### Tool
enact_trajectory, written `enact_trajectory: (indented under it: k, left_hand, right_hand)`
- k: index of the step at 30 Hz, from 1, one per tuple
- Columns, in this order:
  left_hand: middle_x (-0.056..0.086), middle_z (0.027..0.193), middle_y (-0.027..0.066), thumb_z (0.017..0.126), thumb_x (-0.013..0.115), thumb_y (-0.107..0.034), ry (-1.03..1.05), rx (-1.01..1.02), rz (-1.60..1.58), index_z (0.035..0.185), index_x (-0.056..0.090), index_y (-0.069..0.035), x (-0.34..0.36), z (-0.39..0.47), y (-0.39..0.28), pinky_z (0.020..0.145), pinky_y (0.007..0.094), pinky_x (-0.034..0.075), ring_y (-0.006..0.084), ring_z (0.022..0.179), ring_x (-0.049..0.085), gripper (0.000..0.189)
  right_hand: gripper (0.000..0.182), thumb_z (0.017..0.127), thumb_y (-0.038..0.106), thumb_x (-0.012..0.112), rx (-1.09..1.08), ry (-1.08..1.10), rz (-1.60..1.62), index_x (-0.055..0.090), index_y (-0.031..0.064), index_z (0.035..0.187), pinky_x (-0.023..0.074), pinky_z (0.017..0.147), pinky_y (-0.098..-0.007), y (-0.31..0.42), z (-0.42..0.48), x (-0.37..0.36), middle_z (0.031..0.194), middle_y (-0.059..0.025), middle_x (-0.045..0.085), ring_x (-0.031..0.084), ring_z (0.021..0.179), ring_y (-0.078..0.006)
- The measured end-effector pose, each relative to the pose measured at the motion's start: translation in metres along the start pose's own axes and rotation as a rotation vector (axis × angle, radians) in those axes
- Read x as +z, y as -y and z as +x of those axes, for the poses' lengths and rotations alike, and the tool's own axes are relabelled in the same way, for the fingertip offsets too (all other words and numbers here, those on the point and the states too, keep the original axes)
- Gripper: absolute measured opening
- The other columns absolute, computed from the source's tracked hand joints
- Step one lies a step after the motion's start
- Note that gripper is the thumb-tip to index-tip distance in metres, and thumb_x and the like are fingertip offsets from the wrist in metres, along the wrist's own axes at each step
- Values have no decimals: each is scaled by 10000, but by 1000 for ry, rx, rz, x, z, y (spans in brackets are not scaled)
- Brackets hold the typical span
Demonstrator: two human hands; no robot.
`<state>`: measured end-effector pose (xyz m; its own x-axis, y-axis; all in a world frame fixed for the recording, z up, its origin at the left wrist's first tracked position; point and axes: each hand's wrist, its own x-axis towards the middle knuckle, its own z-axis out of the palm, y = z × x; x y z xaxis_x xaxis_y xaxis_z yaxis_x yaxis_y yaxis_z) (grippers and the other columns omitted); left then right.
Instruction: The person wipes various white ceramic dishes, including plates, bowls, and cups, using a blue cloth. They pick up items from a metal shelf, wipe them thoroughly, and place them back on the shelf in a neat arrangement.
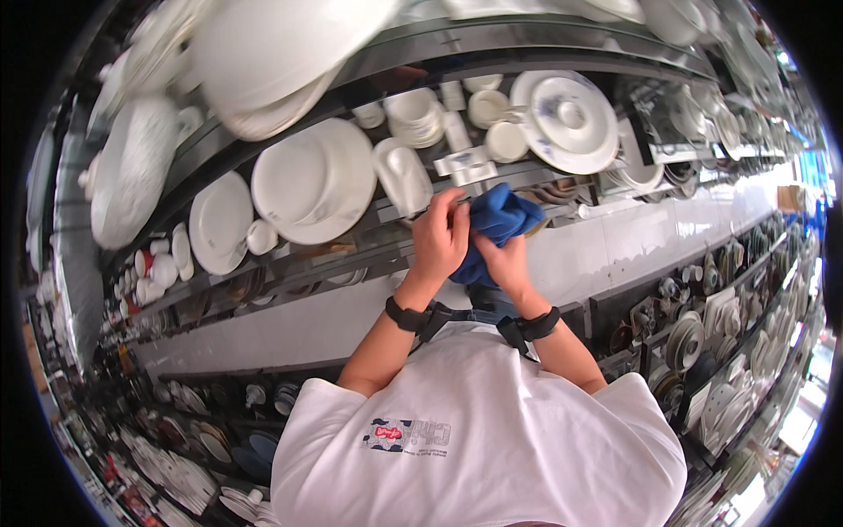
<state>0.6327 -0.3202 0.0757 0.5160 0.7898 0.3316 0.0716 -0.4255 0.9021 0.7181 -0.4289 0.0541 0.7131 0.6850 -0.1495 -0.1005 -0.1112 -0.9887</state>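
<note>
A bunched blue cloth (pixel 504 212) is in my right hand (pixel 508 263), with the thumb pressed against it. My left hand (pixel 440 238) is beside the cloth, its fingers curled; whether it grips anything is hidden. Just beyond my hands, on the shelf, lie small white ceramic pieces (pixel 466 166). An oblong white dish (pixel 403 176) is to their left, and a stack of small white bowls (pixel 415 117) stands behind. To the right sits a round lidded white dish with blue decoration (pixel 571 118).
Large white plates (pixel 313 181) stand on the shelf at left, with an oval plate (pixel 222 221) beside them. A big white dish (pixel 276 59) overhangs from the upper shelf (pixel 527 43). Pale floor tiles (pixel 612 250) run between this shelving and crowded crockery racks (pixel 685 342) behind me.
</note>
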Motion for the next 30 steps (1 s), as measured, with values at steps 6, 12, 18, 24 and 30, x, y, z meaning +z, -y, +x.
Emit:
enact_trajectory:
  k: [6, 12, 18, 24, 30]
  left_hand:
    - [615, 1025, 162, 915, 710, -151, 255, 102, 194, 1178, 584, -33, 170, 63, 5, 743, 425, 518, 350, 900, 639, 314]
    - [549, 1230, 194, 789, 838, -299, 225, 301, 611, 1311, 525, 6, 278, 125, 17, 922, 471, 469, 374, 1165, 538, 681]
    - [538, 1340, 182, 737, 870, -244, 224, 168, 695, 1417, 482, -10, 302, 142, 46, 985, 486, 457, 361, 1251, 536, 817]
    - [535, 1310, 208, 730, 769, 7, 412, 194, 135, 1474, 421, -48, 261, 113, -29, 1032, 456, 467, 438, 1243, 521, 824]
    - [545, 1399, 145, 700, 737, 47, 758, 234, 13, 1465, 471, -86, 173, 51, -78, 1062, 404, 481, 354, 1265, 561, 821]
  right_hand:
    - [200, 900, 100, 713, -27, -296, -25, 689, -20, 1058, 511, 885, -319, 11, 40, -141, 997, -74, 715, 647, 942, -150]
    - [233, 917, 130, 708, 62, -340, -24, 680, -24, 1089, 510, 903, -328, 21, 58, -207, 1031, -87, 726, 662, 979, -172]
    - [266, 927, 157, 705, 155, -325, -55, 674, -34, 1110, 506, 919, -343, 15, 61, -226, 1032, -98, 729, 663, 992, -183]
    - [337, 910, 193, 742, 67, -383, 36, 662, -52, 1127, 525, 886, -342, 22, 79, -247, 1026, -123, 731, 676, 945, -203]
    - [432, 878, 176, 778, 97, 146, -142, 633, -45, 1219, 538, 921, -347, 40, 83, -247, 1102, -113, 716, 680, 1016, -187]
